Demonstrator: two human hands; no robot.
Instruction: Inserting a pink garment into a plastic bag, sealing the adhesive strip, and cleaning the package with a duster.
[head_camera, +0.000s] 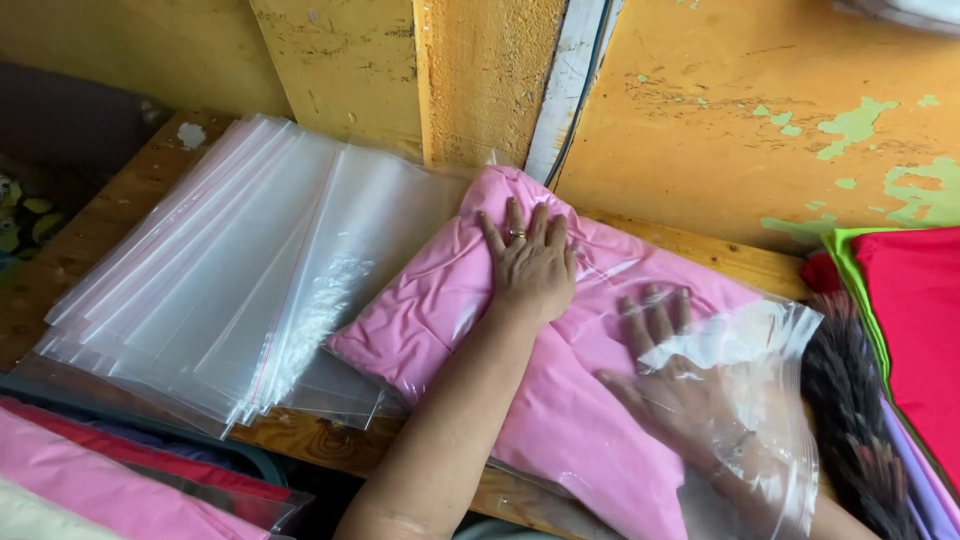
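A folded pink garment (440, 300) lies inside a clear plastic bag (760, 340) on a wooden table (100, 220). My left hand (530, 262), with a ring on one finger, presses flat on top of the bag near its far closed end. My right hand (672, 385) is pushed inside the bag's open end, fingers spread flat on the pink cloth, and shows through the plastic.
A fanned stack of empty clear bags (230, 270) lies left of the garment. Packed pink and red garments (110, 480) sit at the lower left. Red and green cloth (915, 330) and a dark fringed item (850, 400) lie at the right. A yellow peeling wall (740, 110) stands behind.
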